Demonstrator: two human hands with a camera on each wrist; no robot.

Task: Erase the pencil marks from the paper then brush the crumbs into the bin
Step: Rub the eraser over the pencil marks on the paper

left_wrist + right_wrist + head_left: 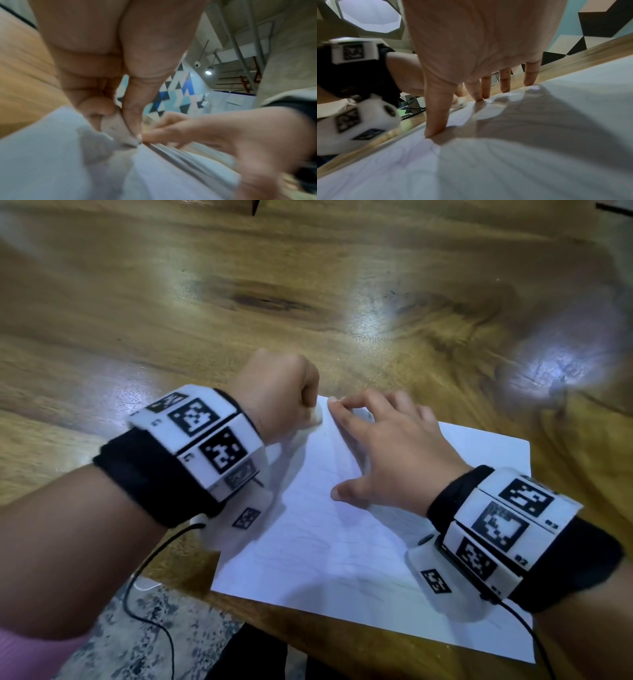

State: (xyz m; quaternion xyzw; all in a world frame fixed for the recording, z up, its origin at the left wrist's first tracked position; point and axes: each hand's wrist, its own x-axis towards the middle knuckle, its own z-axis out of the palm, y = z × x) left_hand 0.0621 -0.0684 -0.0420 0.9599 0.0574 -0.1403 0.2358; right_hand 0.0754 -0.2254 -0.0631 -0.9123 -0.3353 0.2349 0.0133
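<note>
A white sheet of paper (346, 539) with faint pencil lines lies on the wooden table near its front edge. My left hand (284, 395) is curled round a whitish eraser (317, 416) and presses it on the paper's far left corner. From the left wrist the eraser (116, 129) shows pinched between thumb and fingers, its tip on the paper (42, 162). My right hand (387, 446) lies spread on the sheet just right of the eraser. Its thumb and fingertips (435, 129) press the paper (522, 162) flat.
The wooden table (308, 296) stretches far ahead and to both sides. Its front edge runs just below the sheet, with speckled floor (137, 631) beyond it. Thin black cables hang from both wrist units. No bin is in view.
</note>
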